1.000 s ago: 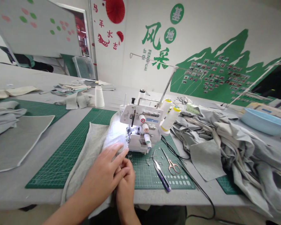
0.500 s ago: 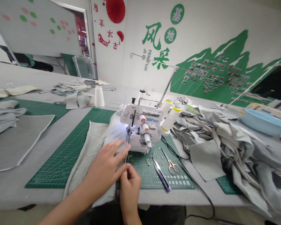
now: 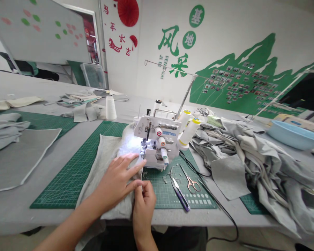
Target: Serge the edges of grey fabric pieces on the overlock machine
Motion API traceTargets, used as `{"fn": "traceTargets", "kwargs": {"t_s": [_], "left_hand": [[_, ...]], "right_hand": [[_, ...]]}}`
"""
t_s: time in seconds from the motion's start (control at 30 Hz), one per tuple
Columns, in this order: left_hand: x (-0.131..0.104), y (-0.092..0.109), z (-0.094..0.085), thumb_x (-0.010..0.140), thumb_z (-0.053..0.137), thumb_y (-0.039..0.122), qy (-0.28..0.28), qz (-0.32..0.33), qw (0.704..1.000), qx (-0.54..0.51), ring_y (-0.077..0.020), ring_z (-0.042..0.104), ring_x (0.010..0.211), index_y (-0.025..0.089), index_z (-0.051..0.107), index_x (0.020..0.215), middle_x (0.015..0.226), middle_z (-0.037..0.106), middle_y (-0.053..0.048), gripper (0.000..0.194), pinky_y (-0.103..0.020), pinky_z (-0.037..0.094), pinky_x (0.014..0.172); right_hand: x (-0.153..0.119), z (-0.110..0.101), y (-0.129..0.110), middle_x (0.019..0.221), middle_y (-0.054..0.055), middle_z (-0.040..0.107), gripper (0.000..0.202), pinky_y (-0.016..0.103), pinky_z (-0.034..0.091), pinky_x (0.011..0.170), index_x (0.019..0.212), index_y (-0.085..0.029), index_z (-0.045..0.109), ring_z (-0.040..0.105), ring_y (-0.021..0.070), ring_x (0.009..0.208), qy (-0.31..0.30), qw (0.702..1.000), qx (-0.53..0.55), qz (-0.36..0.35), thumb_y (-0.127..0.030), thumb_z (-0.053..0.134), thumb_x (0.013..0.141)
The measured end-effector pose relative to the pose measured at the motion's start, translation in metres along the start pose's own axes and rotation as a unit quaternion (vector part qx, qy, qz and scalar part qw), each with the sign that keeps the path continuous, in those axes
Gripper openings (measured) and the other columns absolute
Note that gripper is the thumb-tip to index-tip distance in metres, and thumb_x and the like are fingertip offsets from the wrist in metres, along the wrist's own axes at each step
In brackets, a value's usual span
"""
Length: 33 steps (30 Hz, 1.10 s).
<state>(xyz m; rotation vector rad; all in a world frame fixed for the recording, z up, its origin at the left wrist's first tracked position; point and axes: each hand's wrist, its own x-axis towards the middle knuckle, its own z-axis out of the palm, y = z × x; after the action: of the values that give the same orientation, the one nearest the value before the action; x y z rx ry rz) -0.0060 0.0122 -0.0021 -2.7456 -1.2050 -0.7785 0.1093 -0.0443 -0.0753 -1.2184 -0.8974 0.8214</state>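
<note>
A grey fabric piece (image 3: 95,162) lies in front of the white overlock sewing machine (image 3: 157,139), its far part under the lit presser foot. On the fabric, close to the foot, my left hand (image 3: 119,177) rests flat with its fingers stretched out. Its thumb meets the fingertips of my right hand (image 3: 144,198). That hand is closed in a pinch on the fabric's right edge, just below the machine; the fingertips partly hide the edge. White thread cones (image 3: 189,131) stand behind the machine.
Right of the machine, thread snips (image 3: 181,196) and small scissors (image 3: 192,181) lie on the green cutting mat (image 3: 161,195) among lint scraps. A heap of grey fabric (image 3: 232,157) and a blue basin (image 3: 295,134) sit farther right. Grey pieces (image 3: 23,153) lie left.
The fabric has slid a little toward the machine, its near edge now farther from me. Both hands have moved slightly forward with it and keep the same hold.
</note>
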Motion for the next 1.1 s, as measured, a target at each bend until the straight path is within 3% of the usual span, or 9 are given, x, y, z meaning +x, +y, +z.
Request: {"fn": "traceTargets", "kwargs": {"t_s": [0.2, 0.33, 0.5, 0.63, 0.87, 1.1], "left_hand": [[0.0, 0.003, -0.01, 0.094, 0.06, 0.043, -0.02, 0.025, 0.999, 0.03, -0.0327, 0.046, 0.135, 0.026, 0.053, 0.143, 0.147, 0.052, -0.012, 0.052, -0.054, 0.039, 0.11], [-0.017, 0.025, -0.012, 0.094, 0.059, 0.032, 0.017, 0.021, 0.999, 0.032, -0.0284, 0.049, 0.134, 0.017, 0.052, 0.141, 0.145, 0.056, -0.011, 0.05, -0.044, 0.043, 0.112], [-0.034, 0.044, -0.002, 0.09, 0.062, 0.04, 0.041, -0.011, 0.998, 0.046, -0.0299, 0.048, 0.136, 0.013, 0.039, 0.15, 0.151, 0.048, -0.014, 0.069, -0.044, 0.046, 0.109], [-0.032, 0.036, 0.004, 0.089, 0.064, 0.045, 0.043, -0.016, 0.997, 0.058, -0.0326, 0.046, 0.137, 0.015, 0.04, 0.15, 0.152, 0.048, -0.014, 0.071, -0.05, 0.041, 0.112], [-0.024, 0.022, -0.004, 0.09, 0.064, 0.039, 0.034, 0.007, 0.998, 0.047, -0.0327, 0.047, 0.136, 0.022, 0.05, 0.144, 0.15, 0.049, -0.012, 0.058, -0.051, 0.04, 0.112], [-0.016, 0.018, -0.006, 0.089, 0.063, 0.033, 0.023, 0.0, 0.999, 0.039, -0.0321, 0.048, 0.135, 0.023, 0.052, 0.143, 0.149, 0.051, -0.011, 0.056, -0.052, 0.038, 0.114]], "right_hand": [[-0.002, 0.0, 0.005, 0.059, -0.003, 0.046, 0.053, 0.024, 0.031, 0.054, 0.062, -0.019, 0.051, 0.039, 0.0128, 0.059, -0.042, 0.998, -0.024, -0.036, -0.057, 0.044, 0.098], [-0.001, 0.001, 0.003, 0.057, -0.004, 0.04, 0.055, 0.025, 0.027, 0.051, 0.06, -0.019, 0.05, 0.033, 0.012, 0.057, -0.082, 0.996, 0.008, -0.029, -0.059, 0.045, 0.096], [-0.002, 0.001, 0.001, 0.058, -0.004, 0.036, 0.055, 0.025, 0.024, 0.051, 0.059, -0.019, 0.044, 0.029, 0.0114, 0.057, -0.111, 0.994, 0.023, 0.005, -0.06, 0.042, 0.097], [-0.001, 0.0, -0.002, 0.062, -0.002, 0.046, 0.05, 0.026, 0.029, 0.055, 0.065, -0.017, 0.053, 0.036, 0.0128, 0.061, -0.131, 0.991, 0.014, 0.006, -0.054, 0.044, 0.098], [-0.001, 0.001, -0.003, 0.066, -0.001, 0.052, 0.045, 0.025, 0.033, 0.059, 0.071, -0.016, 0.059, 0.039, 0.0135, 0.064, -0.146, 0.989, 0.017, -0.02, -0.048, 0.045, 0.099], [-0.001, 0.001, 0.0, 0.059, -0.004, 0.044, 0.043, 0.024, 0.033, 0.055, 0.061, -0.018, 0.053, 0.035, 0.0116, 0.058, -0.125, 0.992, 0.007, -0.021, -0.045, 0.053, 0.095]]}}
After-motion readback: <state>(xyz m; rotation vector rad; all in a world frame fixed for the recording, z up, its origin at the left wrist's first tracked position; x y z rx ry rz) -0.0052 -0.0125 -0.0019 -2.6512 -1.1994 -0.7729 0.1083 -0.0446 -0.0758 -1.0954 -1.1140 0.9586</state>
